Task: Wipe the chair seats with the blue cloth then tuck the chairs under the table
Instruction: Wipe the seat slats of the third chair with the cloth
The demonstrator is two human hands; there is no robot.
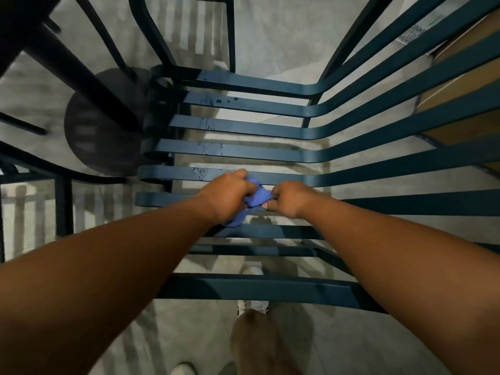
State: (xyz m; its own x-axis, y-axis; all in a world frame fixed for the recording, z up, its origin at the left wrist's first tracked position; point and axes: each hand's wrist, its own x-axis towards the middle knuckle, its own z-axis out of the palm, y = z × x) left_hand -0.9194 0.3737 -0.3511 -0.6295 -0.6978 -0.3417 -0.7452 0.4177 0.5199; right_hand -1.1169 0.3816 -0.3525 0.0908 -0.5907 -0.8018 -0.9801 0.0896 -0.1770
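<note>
1. Blue cloth [257, 197], crumpled soft fabric, bunched between both hands above middle of slatted seat; lower tail hanging below left wrist, just over a seat slat.
2. Left hand [230, 193]: fingers curled shut around left part of cloth, knuckles up.
3. Right hand [290, 198]: closed in a fist on right edge of cloth, thumb tip pressed against fabric.
4. Both forearms bare, reaching forward and down from bottom corners of view.
5. Dark teal metal chair with flat horizontal slats [243, 154]: seat directly under hands, slats bending upward at right into backrest. Water droplets and wet streaks on far slats, left of centre.
6. Second dark metal chair frame [173, 36] at top, beyond seat, standing on floor.
7. Round dark table base [100, 125] at left, with thick black post rising toward upper left corner; base close beside left ends of seat slats.
8. Pale grey concrete floor [276, 44] visible through slat gaps, striped with slat shadows.
9. Tan wooden surface [460, 85] behind backrest slats at right edge; what it is cannot be told.
10. Light-coloured shoes [253, 307] below near edge of seat, partly hidden by front slat.
</note>
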